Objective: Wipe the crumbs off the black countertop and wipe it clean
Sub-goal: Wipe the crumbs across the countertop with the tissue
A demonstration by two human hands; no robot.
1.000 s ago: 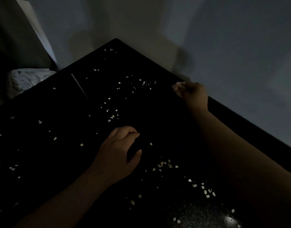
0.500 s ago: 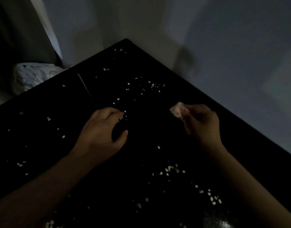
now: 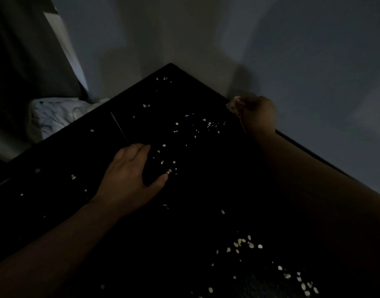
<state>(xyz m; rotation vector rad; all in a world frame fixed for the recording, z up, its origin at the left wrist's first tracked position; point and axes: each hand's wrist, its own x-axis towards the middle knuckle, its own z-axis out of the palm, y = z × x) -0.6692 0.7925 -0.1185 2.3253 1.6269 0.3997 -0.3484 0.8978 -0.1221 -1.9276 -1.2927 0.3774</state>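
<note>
Right grip (image 3: 256, 116) pinches wad (image 3: 234, 105) by wall (image 3: 313, 61); left grip's (image 3: 131, 175) state unclear on crumb-strewn countertop (image 3: 206, 190).

Pale crumbs (image 3: 240, 241), perhaps oats, dot countertop (image 3: 206, 190).

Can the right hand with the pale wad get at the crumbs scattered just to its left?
Probably yes. The right hand, gripping the pale wad, is close beside those crumbs on the black countertop, and nothing stands between them.

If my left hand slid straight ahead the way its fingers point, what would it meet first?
Probably the loose crumbs just ahead of the left hand on the countertop, then the denser patch beyond. Nothing else shows in that line, though it's dim.
</note>
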